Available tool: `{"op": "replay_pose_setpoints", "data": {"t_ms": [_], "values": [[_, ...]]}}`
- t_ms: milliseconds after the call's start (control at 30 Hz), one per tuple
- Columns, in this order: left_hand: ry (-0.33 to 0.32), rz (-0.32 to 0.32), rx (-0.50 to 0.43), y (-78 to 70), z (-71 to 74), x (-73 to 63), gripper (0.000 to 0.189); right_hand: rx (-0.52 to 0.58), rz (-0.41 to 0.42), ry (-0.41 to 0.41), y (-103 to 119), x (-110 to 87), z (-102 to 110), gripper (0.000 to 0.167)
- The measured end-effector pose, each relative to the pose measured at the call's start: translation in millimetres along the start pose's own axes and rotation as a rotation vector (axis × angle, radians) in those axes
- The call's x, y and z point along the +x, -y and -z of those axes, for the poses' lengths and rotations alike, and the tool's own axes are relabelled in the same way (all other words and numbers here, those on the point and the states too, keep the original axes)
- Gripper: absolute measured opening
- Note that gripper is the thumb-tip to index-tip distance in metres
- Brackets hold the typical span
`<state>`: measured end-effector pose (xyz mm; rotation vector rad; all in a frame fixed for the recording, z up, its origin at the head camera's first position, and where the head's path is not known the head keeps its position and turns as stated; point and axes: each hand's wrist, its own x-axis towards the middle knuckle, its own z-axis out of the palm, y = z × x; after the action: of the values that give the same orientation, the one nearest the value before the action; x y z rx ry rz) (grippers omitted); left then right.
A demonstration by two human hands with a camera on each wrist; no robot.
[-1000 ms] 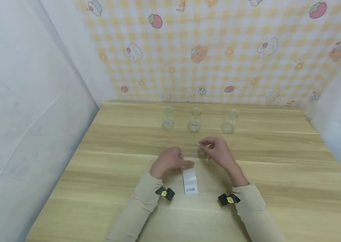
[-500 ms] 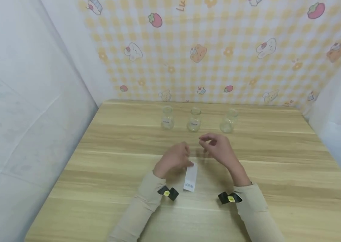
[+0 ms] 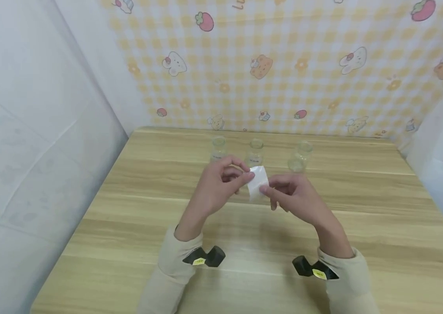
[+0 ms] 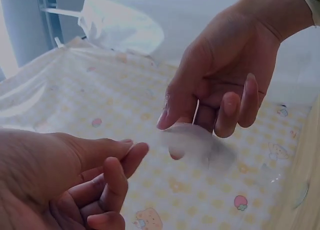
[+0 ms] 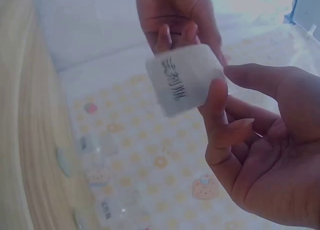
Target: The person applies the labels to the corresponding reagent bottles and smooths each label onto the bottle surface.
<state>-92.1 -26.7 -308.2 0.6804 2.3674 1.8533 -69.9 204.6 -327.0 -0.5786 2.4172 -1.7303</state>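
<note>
A small white label is held up above the table, between the two hands. My left hand pinches thumb and index fingertips at its upper left edge in the head view; in the left wrist view those fingertips show slightly apart from the blurred label. Thumb and forefinger of my right hand pinch its other side. Dark printed characters face the right wrist camera on the label. Behind the hands stand a left glass bottle, partly covered by my left hand, and a middle glass bottle.
A third glass bottle stands at the right of the row, with no label visible on it. Small labels show on the other two. The wooden table ends at a yellow checked cloth behind, with white sheets at both sides.
My left hand has lifted the label off the table and carried it up and forward. My right hand, empty before, now pinches the label too.
</note>
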Motion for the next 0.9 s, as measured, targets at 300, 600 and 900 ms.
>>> {"op": "replay_pose_setpoints", "data": {"t_ms": [300,600,900], "values": [[-0.048,-0.138,0.023,-11.4,-12.9,-7.7,0.018,0.137,0.047,-0.034,15,-13.9,3,0.013],[0.013,-0.332,0.265,-22.8,-13.6,-19.6,0.03,0.224,0.104,-0.166,26,-19.5,6,0.013],[-0.028,-0.389,0.311,-20.7,-14.5,-18.3,0.022,0.248,0.135,-0.167,25,-19.6,5,0.014]]}}
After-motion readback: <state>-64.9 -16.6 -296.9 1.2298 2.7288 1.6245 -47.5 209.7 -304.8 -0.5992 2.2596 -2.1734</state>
